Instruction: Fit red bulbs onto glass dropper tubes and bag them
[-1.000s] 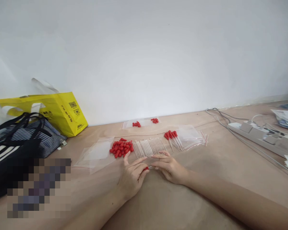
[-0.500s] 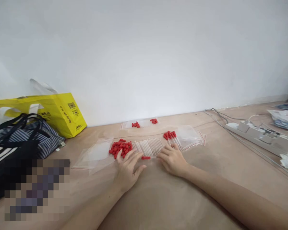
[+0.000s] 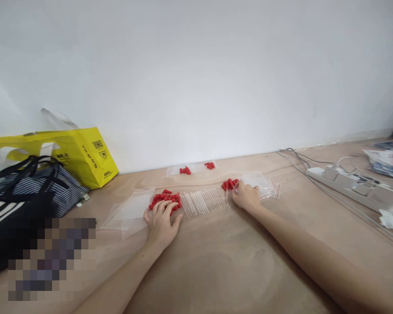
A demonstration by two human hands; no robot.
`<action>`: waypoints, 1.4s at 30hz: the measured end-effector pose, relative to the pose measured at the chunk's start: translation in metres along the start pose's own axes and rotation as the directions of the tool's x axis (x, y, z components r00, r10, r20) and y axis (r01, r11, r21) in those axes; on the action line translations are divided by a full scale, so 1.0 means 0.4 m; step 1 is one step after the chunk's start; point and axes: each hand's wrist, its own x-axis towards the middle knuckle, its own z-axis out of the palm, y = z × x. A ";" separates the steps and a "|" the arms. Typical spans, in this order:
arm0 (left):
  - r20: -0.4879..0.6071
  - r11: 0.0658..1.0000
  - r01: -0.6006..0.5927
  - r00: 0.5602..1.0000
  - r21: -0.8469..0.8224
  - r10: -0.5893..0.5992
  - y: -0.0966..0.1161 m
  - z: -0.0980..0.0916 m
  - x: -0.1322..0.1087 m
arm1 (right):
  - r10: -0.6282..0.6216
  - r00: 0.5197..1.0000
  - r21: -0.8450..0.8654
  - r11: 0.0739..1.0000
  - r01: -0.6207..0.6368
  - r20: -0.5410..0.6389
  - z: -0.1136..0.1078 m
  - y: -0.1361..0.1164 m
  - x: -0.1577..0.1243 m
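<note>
A pile of loose red rubber caps lies on the brown surface, and my left hand rests at its near edge with fingers spread over the caps. To the right is a row of clear thin tubes. My right hand is curled at a small group of capped tubes and pinches one thin capped tube, whose clear tip points toward me. Under and beyond that hand lies a clear zip bag.
Another clear zip bag lies left of the caps, and a filled one sits by the wall. A yellow bag and a striped dark bag stand at the left. A power strip with cables lies at the right.
Both hands moved apart and away from me. The capped tube that lay between them is gone from there; my right hand went to the capped group, my left onto the red caps.
</note>
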 end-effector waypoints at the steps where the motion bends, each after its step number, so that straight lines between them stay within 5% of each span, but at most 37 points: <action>1: 0.003 1.000 0.006 1.000 0.007 -0.006 -0.001 0.000 0.000 | -0.001 1.000 0.004 1.000 0.001 0.005 0.001 0.001 0.002; 9: 0.014 0.996 0.075 0.997 0.054 -0.076 -0.014 0.008 0.006 | -0.117 0.987 0.039 0.992 0.122 -0.114 -0.008 -0.020 -0.013; 13: 0.003 0.995 0.064 0.998 0.078 -0.065 -0.015 0.016 0.016 | -0.235 0.971 0.000 0.972 0.235 -0.037 -0.011 -0.062 -0.031; 28: -0.098 0.989 -0.020 0.995 0.147 0.034 -0.002 0.057 0.058 | -0.088 0.983 -0.059 0.993 0.098 0.159 0.002 -0.119 0.004; 38: -0.232 0.995 -0.036 0.971 0.088 0.055 0.007 0.023 0.037 | -0.137 0.980 -0.029 0.989 0.143 0.145 0.000 -0.099 0.000; 42: -0.234 0.980 -0.196 0.955 -0.038 0.182 0.028 -0.018 0.001 | -0.177 0.978 -0.015 0.984 0.179 0.107 -0.023 -0.067 -0.012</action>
